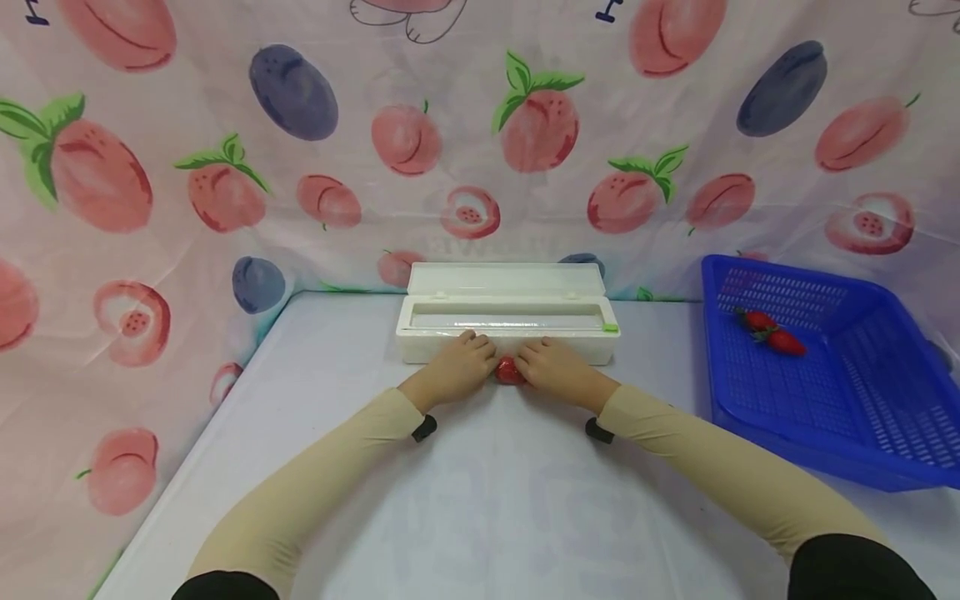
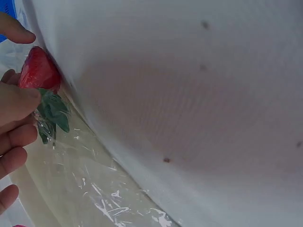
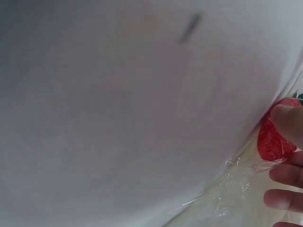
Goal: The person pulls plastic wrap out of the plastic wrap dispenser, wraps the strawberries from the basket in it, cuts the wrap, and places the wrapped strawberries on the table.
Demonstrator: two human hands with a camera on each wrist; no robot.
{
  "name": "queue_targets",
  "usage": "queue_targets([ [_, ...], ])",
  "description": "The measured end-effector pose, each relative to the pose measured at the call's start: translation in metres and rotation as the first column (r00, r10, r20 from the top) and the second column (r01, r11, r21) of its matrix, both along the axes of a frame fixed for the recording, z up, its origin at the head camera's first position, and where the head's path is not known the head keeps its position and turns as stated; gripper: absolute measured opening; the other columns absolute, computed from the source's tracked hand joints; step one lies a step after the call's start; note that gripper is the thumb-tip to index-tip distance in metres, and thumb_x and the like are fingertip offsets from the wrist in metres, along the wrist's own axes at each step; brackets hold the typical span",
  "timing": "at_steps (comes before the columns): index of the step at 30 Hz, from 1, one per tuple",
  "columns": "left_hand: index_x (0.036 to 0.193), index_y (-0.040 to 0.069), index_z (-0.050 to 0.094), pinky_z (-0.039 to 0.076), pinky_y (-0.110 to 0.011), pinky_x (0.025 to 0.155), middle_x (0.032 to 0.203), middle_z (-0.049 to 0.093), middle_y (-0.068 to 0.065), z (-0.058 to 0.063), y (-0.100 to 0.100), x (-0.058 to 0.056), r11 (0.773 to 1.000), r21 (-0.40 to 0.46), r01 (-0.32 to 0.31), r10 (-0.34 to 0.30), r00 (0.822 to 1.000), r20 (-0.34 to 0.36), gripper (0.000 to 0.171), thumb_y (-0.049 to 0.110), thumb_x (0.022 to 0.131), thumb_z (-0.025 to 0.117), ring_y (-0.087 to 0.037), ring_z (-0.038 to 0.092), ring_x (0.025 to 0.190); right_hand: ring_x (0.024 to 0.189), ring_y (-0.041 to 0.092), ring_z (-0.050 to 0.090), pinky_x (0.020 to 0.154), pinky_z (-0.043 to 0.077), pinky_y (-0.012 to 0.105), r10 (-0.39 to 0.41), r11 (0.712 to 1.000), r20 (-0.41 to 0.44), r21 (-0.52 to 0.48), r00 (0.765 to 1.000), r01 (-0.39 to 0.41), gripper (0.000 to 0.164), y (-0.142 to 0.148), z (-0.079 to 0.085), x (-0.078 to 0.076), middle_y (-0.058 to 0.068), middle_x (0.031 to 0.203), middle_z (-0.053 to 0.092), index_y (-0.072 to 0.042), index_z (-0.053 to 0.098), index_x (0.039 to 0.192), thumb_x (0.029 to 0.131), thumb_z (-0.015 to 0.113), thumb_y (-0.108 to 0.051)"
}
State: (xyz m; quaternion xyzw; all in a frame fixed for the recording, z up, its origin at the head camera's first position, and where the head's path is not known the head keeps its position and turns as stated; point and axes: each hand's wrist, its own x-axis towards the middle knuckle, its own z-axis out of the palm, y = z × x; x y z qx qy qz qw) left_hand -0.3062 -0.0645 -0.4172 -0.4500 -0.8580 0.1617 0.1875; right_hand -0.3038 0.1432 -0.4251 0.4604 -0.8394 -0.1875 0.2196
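A red strawberry (image 1: 509, 371) lies on the white cloth, in front of a white cling film box (image 1: 510, 340). Clear film (image 2: 109, 189) wraps over the strawberry and stretches across the front of the box. My left hand (image 1: 459, 368) pinches the fruit from the left, its thumb near the green leaves (image 2: 54, 113) in the left wrist view. From the right, my right hand (image 1: 564, 372) holds it with thumb and fingers; in the right wrist view that thumb (image 3: 289, 124) presses on the red flesh (image 3: 273, 144).
The box's lid (image 1: 506, 279) stands raised at the back, and a green slider (image 1: 611, 327) sits at its right end. To the right, a blue plastic basket (image 1: 795, 433) contains two strawberries (image 1: 783, 341). Behind the table hangs a fruit-patterned cloth (image 1: 525, 208).
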Motion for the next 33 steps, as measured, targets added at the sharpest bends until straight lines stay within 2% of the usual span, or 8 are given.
queue_targets([
  [5,0.113,0.011,0.066,0.044,-0.034,0.091,0.105,0.063,0.0,0.0,0.0,0.001,1.0,0.004,-0.006,0.006,0.999,0.036,0.031,0.025,0.085,0.065,-0.018,0.056,0.102,0.097,0.018,0.063,0.089,0.051,0.032,-0.02,1.0,0.029,0.007,0.999,0.02,0.029,-0.002,0.001,-0.001,0.005,0.099,0.069,-0.006,0.067,0.105,0.084,0.069,-0.026],
  [11,0.114,0.009,0.065,0.044,-0.034,0.092,0.105,0.063,-0.001,-0.001,-0.001,0.0,1.0,-0.003,-0.006,0.006,0.999,0.049,0.037,0.029,0.083,0.068,-0.018,0.056,0.103,0.093,0.018,0.064,0.087,0.052,0.031,-0.024,1.0,0.053,0.011,0.998,0.023,0.027,-0.006,0.001,-0.002,0.006,0.097,0.069,-0.005,0.067,0.103,0.084,0.069,-0.024],
  [15,0.114,0.009,0.065,0.044,-0.034,0.092,0.106,0.062,0.0,-0.002,-0.001,0.0,1.0,-0.003,-0.003,0.003,0.998,0.058,0.038,0.03,0.082,0.07,-0.018,0.055,0.104,0.094,0.018,0.065,0.087,0.052,0.032,-0.05,0.999,0.097,0.004,0.994,0.05,0.03,-0.008,0.001,-0.002,0.006,0.097,0.068,-0.005,0.067,0.103,0.083,0.07,-0.026],
  [18,0.11,0.01,0.066,0.044,-0.033,0.092,0.103,0.063,-0.001,-0.001,-0.001,0.001,1.0,0.014,-0.005,0.004,0.998,0.065,0.031,0.027,0.084,0.068,-0.019,0.056,0.103,0.091,0.019,0.065,0.085,0.053,0.033,-0.039,0.999,0.116,-0.022,0.992,0.042,0.034,-0.008,0.002,-0.002,0.006,0.094,0.068,-0.005,0.067,0.101,0.08,0.073,-0.03],
  [23,0.101,0.013,0.069,0.044,-0.033,0.092,0.094,0.063,0.001,-0.005,-0.002,0.004,0.999,0.024,0.025,-0.026,0.998,0.063,0.017,0.021,0.089,0.061,-0.018,0.056,0.098,0.08,0.017,0.062,0.074,0.053,0.031,0.013,1.0,0.121,-0.03,0.993,-0.01,0.034,-0.009,-0.001,0.001,0.003,0.085,0.066,-0.007,0.068,0.092,0.076,0.074,-0.037],
  [30,0.102,0.016,0.069,0.043,-0.033,0.092,0.095,0.064,0.002,-0.007,-0.006,0.014,0.999,0.023,0.033,-0.036,0.994,0.107,0.016,0.022,0.088,0.063,-0.017,0.055,0.096,0.078,0.017,0.059,0.071,0.049,0.03,-0.013,1.0,0.119,0.007,0.993,0.012,0.034,-0.006,-0.004,0.011,0.0,0.085,0.065,-0.011,0.068,0.093,0.078,0.072,-0.041],
  [33,0.101,0.017,0.069,0.042,-0.032,0.089,0.094,0.064,0.002,-0.005,-0.008,0.021,0.999,0.019,0.044,-0.045,0.993,0.106,0.016,0.019,0.087,0.063,-0.017,0.055,0.094,0.078,0.016,0.06,0.069,0.047,0.029,-0.007,1.0,0.126,0.01,0.992,0.006,0.033,-0.005,-0.003,0.017,0.0,0.085,0.066,-0.011,0.068,0.094,0.079,0.071,-0.04],
])
